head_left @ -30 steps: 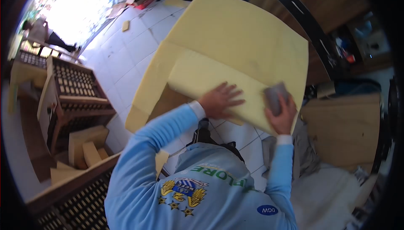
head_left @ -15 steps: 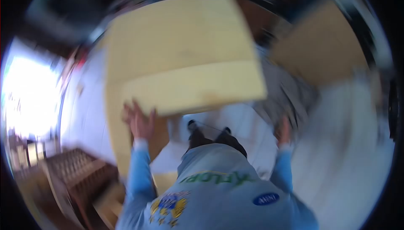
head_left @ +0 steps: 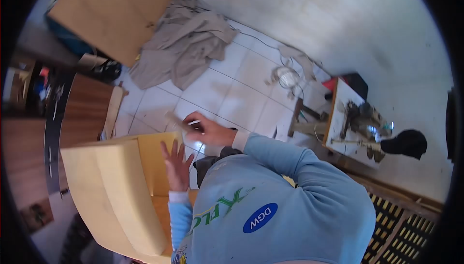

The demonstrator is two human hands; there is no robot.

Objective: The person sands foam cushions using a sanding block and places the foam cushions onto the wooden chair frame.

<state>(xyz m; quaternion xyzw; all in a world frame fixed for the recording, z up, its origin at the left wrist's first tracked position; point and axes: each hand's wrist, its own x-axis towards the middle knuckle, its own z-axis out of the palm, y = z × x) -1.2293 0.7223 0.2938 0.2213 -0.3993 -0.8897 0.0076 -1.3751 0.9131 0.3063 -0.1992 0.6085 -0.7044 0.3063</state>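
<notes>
The yellow foam-covered piece [head_left: 111,182] lies at the lower left, with a raised padded strip along the side nearest my body. My left hand [head_left: 177,163] is over its inner edge, fingers spread and holding nothing; whether it touches the foam I cannot tell. To its upper right, my right hand [head_left: 209,129] is closed around a flat greyish-brown block [head_left: 179,120], which sticks out to the left over the tiled floor.
Grey cloth [head_left: 186,46] lies on the tiles beside a leaning board [head_left: 113,12]. A sewing machine table [head_left: 338,114] with a black cap [head_left: 406,144] stands at right. Slatted frames [head_left: 401,215] are lower right; a wooden cabinet [head_left: 84,107] is left.
The view has swung to the right, so the foam piece now shows at the lower left. My right hand still has the block and has come close to my left hand.
</notes>
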